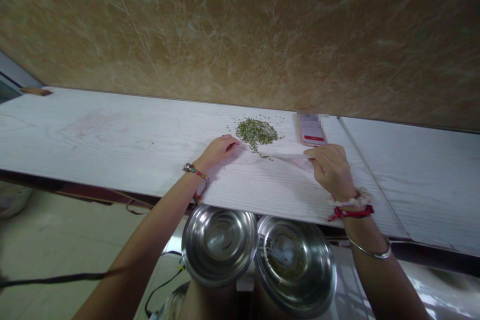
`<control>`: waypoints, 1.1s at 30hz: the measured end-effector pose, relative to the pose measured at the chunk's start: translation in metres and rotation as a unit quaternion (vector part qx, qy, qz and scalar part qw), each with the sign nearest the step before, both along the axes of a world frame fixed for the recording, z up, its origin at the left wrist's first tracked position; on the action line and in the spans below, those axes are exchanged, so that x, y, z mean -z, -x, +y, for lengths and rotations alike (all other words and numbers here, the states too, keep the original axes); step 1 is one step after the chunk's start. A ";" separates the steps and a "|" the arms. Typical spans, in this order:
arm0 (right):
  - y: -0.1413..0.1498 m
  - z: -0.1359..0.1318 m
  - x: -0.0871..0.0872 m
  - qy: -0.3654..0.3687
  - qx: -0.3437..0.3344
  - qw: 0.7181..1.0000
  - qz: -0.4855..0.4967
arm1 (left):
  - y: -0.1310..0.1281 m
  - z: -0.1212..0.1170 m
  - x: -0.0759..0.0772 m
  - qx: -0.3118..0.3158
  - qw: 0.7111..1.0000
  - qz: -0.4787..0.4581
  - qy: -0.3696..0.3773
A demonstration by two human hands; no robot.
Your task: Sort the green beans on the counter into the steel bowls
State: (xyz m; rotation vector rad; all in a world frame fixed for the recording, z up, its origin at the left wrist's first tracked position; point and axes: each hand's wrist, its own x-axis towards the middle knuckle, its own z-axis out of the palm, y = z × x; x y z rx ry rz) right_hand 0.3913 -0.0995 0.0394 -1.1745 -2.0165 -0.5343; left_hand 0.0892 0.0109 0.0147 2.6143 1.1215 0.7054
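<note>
A pile of small green beans (257,131) lies on the white wooden table (112,140). My left hand (219,150) rests palm down just left of the pile, fingers together and curled toward the beans. My right hand (330,167) is closed on the end of a thin white strip (288,156) that reaches toward the pile's near edge. Two steel bowls sit below the table's near edge on my lap: the left bowl (219,244) is empty, and the right bowl (295,265) holds some green beans.
A phone (311,130) with a lit screen lies on the table right of the beans. A brown marbled wall (262,30) rises behind the table. A seam (369,175) divides the tabletop on the right. A dark cable (56,278) trails over the floor at lower left.
</note>
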 end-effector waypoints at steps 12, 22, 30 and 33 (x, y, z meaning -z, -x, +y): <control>-0.006 -0.001 0.000 -0.007 -0.023 1.000 0.016 | 0.001 0.003 0.003 -0.002 1.000 0.006 0.000; -0.006 -0.002 -0.002 -0.019 -0.032 0.999 -0.008 | 0.000 0.002 0.003 -0.007 1.000 0.005 0.004; -0.007 -0.003 -0.002 -0.024 -0.024 0.999 0.016 | 0.000 0.000 0.002 -0.006 1.000 0.004 0.008; -0.007 -0.004 -0.005 -0.031 -0.045 0.999 -0.004 | 0.000 0.001 0.002 -0.008 1.000 0.006 0.008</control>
